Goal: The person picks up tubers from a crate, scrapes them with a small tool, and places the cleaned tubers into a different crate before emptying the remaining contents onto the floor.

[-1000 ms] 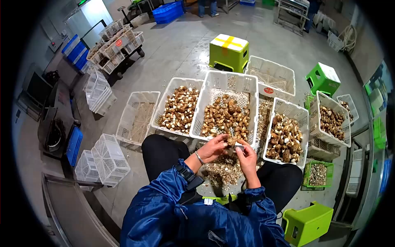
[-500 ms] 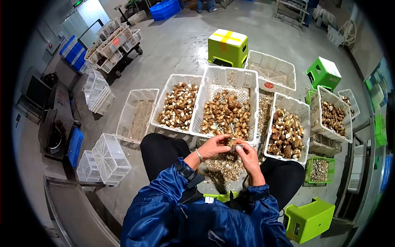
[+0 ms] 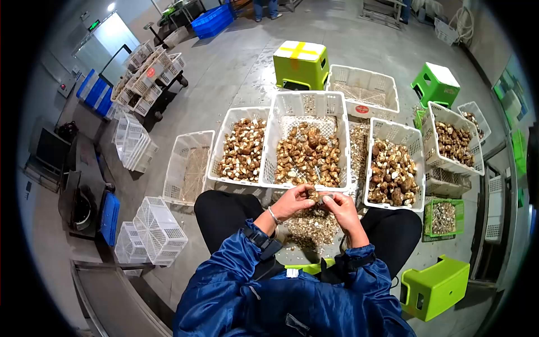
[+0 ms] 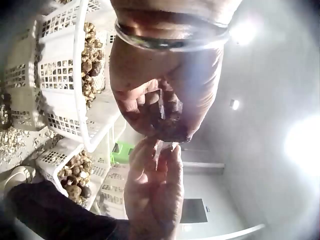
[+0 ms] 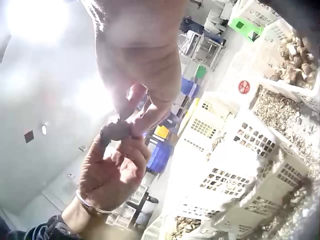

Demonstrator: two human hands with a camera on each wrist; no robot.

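Above my lap, the left hand (image 3: 288,204) (image 5: 112,182) grips a brown mushroom (image 3: 312,195) (image 5: 116,130) with curled fingers. The right hand (image 3: 343,212) (image 4: 152,195) meets it at the fingertips, thumb and forefinger pinching a small grey piece (image 3: 327,196) whose shape is mostly hidden. Beyond the hands stands a white crate (image 3: 307,184) of brown mushrooms. More mushrooms fill the crate to its left (image 3: 236,180) and the one to its right (image 3: 393,207). Below the hands, a heap of pale trimmings (image 3: 311,230) lies between the knees.
An empty white crate (image 3: 188,135) stands left, another (image 3: 365,73) behind. Green stools (image 3: 300,66) stand at the back, at the right (image 3: 435,84) and near right (image 3: 435,289). A green basket (image 3: 459,216) of trimmings sits right. Stacked crates (image 3: 151,230) lie on the left floor.
The head view has turned slightly, so the crates and stools sit a little differently in it. Both hands stay together at the mushroom, with the fingers slightly shifted.
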